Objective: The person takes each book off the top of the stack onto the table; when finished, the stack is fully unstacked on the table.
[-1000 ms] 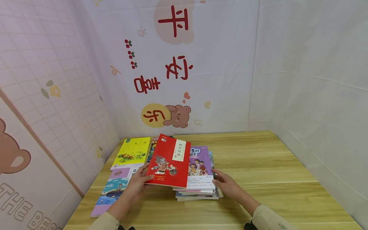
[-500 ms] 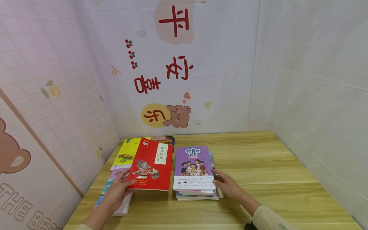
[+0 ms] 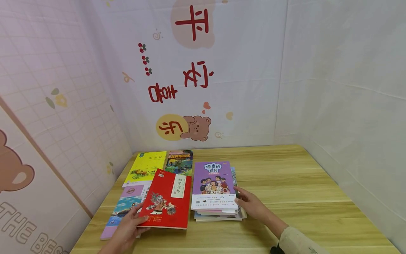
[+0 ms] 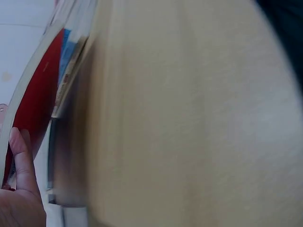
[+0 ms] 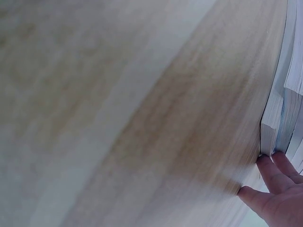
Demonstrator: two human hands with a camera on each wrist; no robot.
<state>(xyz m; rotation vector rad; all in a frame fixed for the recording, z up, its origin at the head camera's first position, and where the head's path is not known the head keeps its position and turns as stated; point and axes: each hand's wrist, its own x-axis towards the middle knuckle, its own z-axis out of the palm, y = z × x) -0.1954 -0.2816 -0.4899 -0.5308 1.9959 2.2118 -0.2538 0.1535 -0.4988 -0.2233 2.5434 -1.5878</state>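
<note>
My left hand (image 3: 127, 225) pinches a red book (image 3: 166, 203) by its lower left corner, thumb on the cover. In the left wrist view, my finger (image 4: 23, 165) lies against the book's red underside (image 4: 40, 90), which is raised off the table. The red book overlaps part of the books at the left. To its right is a stack of books (image 3: 219, 216), topped by a purple book (image 3: 213, 180). My right hand (image 3: 252, 205) touches the stack's right side with extended fingertips; the right wrist view shows the fingers (image 5: 272, 172) against the page edges (image 5: 272, 120).
On the table's left lie a yellow book (image 3: 146, 167), a dark, colourful book (image 3: 180, 163) beside it, and a blue and pink book (image 3: 125, 208) nearer me, partly covering a white one. The wooden table (image 3: 285, 176) meets a printed cloth wall (image 3: 241, 88) behind.
The red book has moved left off the stack, uncovering the purple book, then come nearer me and lower with my left hand. My right hand stays at the stack.
</note>
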